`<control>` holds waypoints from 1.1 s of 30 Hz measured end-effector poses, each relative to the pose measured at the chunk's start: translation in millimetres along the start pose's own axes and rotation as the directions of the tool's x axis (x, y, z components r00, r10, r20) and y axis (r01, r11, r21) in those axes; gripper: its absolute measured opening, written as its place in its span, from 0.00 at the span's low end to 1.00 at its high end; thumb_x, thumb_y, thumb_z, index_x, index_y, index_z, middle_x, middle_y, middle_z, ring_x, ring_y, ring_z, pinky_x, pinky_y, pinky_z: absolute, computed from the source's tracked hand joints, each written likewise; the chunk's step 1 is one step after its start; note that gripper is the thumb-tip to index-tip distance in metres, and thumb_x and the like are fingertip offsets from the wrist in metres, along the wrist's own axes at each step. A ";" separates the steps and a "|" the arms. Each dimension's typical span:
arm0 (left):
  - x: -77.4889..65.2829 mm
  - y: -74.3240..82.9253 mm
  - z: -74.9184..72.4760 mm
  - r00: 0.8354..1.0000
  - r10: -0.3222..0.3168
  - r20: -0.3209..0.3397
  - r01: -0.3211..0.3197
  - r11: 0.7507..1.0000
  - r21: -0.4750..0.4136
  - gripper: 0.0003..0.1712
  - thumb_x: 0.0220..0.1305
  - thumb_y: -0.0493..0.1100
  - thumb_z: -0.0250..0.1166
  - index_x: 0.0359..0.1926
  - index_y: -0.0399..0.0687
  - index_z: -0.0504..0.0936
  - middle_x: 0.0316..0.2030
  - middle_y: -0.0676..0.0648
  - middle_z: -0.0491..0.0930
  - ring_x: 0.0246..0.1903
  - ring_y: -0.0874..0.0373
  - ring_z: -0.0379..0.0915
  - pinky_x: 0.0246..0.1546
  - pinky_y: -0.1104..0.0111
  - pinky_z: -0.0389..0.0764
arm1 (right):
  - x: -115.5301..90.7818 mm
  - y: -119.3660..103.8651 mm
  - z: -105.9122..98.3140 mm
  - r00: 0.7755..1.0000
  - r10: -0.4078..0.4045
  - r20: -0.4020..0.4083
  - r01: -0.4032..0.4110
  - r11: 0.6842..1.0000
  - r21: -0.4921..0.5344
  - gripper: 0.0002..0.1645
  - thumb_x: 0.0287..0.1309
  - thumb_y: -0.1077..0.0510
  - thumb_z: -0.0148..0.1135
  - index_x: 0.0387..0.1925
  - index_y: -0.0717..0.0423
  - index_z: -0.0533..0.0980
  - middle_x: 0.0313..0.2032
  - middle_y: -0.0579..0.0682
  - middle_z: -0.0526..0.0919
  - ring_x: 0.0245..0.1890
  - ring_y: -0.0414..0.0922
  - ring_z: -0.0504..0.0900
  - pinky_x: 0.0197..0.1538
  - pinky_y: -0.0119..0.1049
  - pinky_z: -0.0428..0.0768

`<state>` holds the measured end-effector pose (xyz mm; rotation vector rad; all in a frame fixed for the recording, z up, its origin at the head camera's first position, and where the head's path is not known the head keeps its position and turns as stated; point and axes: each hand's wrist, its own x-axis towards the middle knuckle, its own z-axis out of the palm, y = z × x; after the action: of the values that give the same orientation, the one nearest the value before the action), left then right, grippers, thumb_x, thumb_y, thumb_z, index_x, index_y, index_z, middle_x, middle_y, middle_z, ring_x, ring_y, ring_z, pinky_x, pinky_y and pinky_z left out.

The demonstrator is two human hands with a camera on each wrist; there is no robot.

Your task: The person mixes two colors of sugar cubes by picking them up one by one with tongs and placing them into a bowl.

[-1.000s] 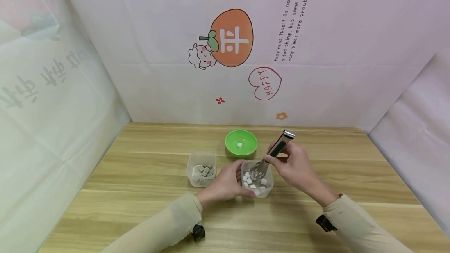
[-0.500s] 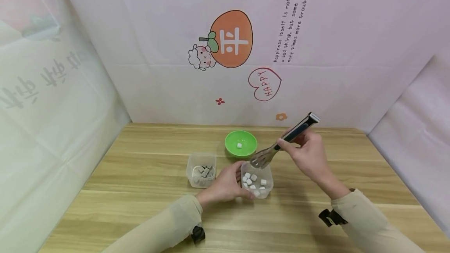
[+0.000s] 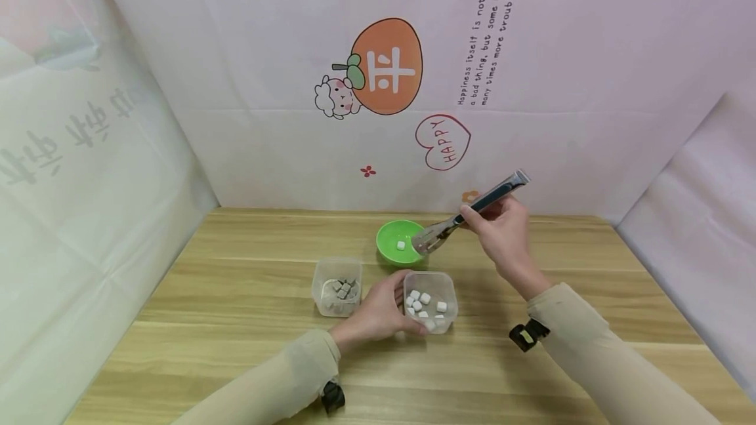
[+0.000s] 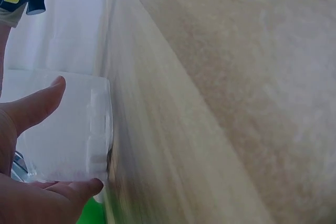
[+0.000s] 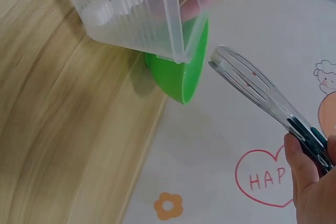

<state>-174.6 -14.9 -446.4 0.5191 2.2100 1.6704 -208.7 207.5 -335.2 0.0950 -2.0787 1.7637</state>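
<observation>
My right hand [image 3: 501,236] grips metal tongs [image 3: 438,236] with dark handle inlays, slanting down to the left. Their tips are over the right side of a green bowl [image 3: 390,252], where one white cube [image 3: 401,246] lies. Something pale shows at the tips, but I cannot tell whether they pinch a cube. With thumb and fingers on either side, my left hand [image 3: 380,310] holds a clear plastic container [image 3: 447,288] on the table. Several white cubes [image 3: 417,305] lie in it. From the right wrist, the tongs [image 5: 257,85] appear with their arms close together.
Left of my left hand stands a second clear container [image 3: 321,281] with several greyish cubes [image 3: 342,290] in it. The wooden table [image 3: 236,320] ends at a white printed cloth [image 3: 283,162] behind, and pale cloth hangs on both sides.
My right hand has lifted the tongs out of the white-cube container and carried them up and left over the green bowl. My left hand has stayed on the container.
</observation>
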 end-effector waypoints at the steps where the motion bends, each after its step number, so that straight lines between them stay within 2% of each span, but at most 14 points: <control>1: 0.0 0.0 -0.1 1.000 0.001 -0.001 -0.001 1.000 -0.010 0.61 0.38 0.29 0.87 0.75 0.42 0.67 0.67 0.45 0.78 0.67 0.49 0.73 0.72 0.61 0.72 | 2.1 2.1 2.8 1.000 0.008 -0.009 -0.008 1.000 0.002 0.13 0.64 0.69 0.71 0.46 0.71 0.77 0.38 0.56 0.86 0.33 0.40 0.88 0.44 0.39 0.91; 7: 0.1 0.6 0.2 1.000 -0.005 -0.001 0.005 0.999 -0.037 0.60 0.40 0.28 0.86 0.75 0.39 0.66 0.67 0.41 0.77 0.68 0.48 0.72 0.72 0.61 0.72 | 11.7 14.0 16.5 0.999 0.039 -0.022 -0.039 0.999 -0.002 0.14 0.64 0.69 0.71 0.46 0.73 0.75 0.37 0.59 0.83 0.32 0.40 0.86 0.42 0.37 0.91; 18: 0.6 -1.0 0.0 1.000 -0.003 -0.003 0.002 1.000 -0.029 0.59 0.40 0.29 0.87 0.74 0.38 0.67 0.67 0.40 0.77 0.67 0.47 0.73 0.70 0.63 0.74 | 17.1 30.5 33.0 0.995 0.099 -0.026 -0.101 0.991 -0.091 0.12 0.64 0.66 0.72 0.42 0.67 0.75 0.36 0.58 0.83 0.32 0.42 0.85 0.41 0.38 0.92; 22: 1.4 -1.5 -0.3 1.000 0.004 0.000 -0.004 1.000 -0.026 0.60 0.40 0.29 0.87 0.75 0.37 0.66 0.68 0.39 0.76 0.68 0.48 0.73 0.70 0.63 0.74 | 17.0 31.7 34.7 0.993 0.111 -0.026 -0.112 0.991 -0.067 0.13 0.64 0.67 0.72 0.42 0.68 0.75 0.36 0.59 0.82 0.32 0.41 0.85 0.42 0.41 0.92; 27: 1.8 -1.7 -1.0 1.000 0.008 0.004 -0.008 0.999 -0.032 0.61 0.40 0.28 0.86 0.75 0.36 0.65 0.68 0.38 0.75 0.68 0.47 0.72 0.70 0.63 0.73 | 14.8 30.0 33.4 0.992 0.119 -0.035 -0.120 0.992 -0.040 0.15 0.64 0.68 0.72 0.46 0.70 0.74 0.37 0.58 0.81 0.33 0.38 0.84 0.42 0.36 0.91; 33: 0.8 -1.5 -0.9 1.000 0.002 0.003 -0.002 0.999 -0.037 0.60 0.40 0.28 0.86 0.75 0.36 0.65 0.68 0.39 0.76 0.68 0.47 0.72 0.70 0.63 0.73 | 8.3 17.1 25.3 0.995 0.092 -0.033 -0.091 0.994 0.057 0.17 0.63 0.71 0.71 0.49 0.71 0.74 0.37 0.55 0.83 0.34 0.39 0.86 0.43 0.36 0.91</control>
<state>-175.9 -15.6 -447.6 0.5137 2.1730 1.7065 -228.3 188.4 -351.1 -0.0156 -2.0392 1.8639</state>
